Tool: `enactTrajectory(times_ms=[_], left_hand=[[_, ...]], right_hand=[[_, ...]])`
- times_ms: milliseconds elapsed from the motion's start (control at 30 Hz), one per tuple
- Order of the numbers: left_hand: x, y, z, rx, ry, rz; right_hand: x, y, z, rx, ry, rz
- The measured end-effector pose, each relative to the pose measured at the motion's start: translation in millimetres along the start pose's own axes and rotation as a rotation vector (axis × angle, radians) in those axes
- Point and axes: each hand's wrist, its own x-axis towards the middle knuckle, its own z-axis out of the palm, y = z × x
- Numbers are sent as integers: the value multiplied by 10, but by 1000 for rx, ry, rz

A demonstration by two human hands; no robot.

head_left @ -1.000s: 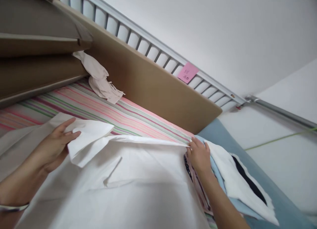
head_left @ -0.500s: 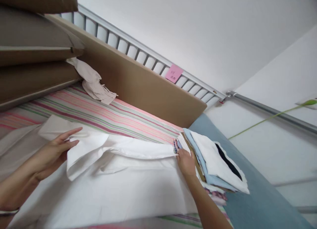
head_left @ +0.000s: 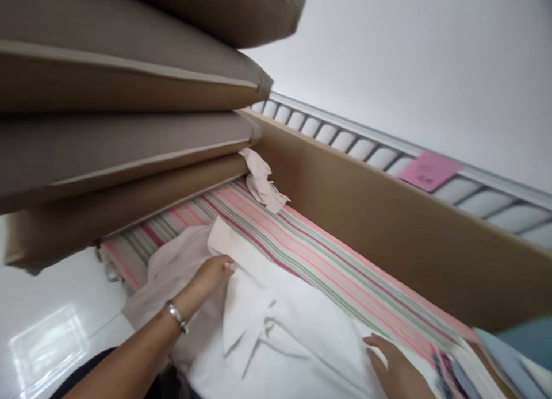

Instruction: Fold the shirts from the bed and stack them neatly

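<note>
A white shirt (head_left: 319,324) lies spread over the striped sheet, its loose cloth folded into pointed, collar-like flaps near the middle. My left hand (head_left: 215,272), with a silver bracelet on the wrist, pinches the shirt's upper left part. At the lower right, my right hand (head_left: 394,367) has thumb and forefinger around the shirt's edge; its lower part is cut off by the frame. Beyond my left hand, paler beige-pink cloth (head_left: 172,267) spreads toward the sheet's left end.
Thick grey-brown cushions (head_left: 129,129) are stacked at the left. A tan board (head_left: 366,215) stands along the far side, with white slats (head_left: 340,141) and a pink note (head_left: 431,170) behind. A crumpled pale cloth (head_left: 263,183) lies by the cushions. Folded clothes (head_left: 487,359) lie lower right.
The view has swung left, bringing more cushions and the floor into sight. My left hand has closed on the shirt's cloth. My right hand has shifted left, away from the folded clothes.
</note>
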Motion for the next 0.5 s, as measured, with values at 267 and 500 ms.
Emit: enactTrajectory(times_ms=[267,500], left_hand=[[360,-195,-212,-383,429,-57],[372,-190,-349,-563,483,24]], right_hand=[[498,-2346,287,340,-180,-322],[730,-2950,241,271,-255,-347]])
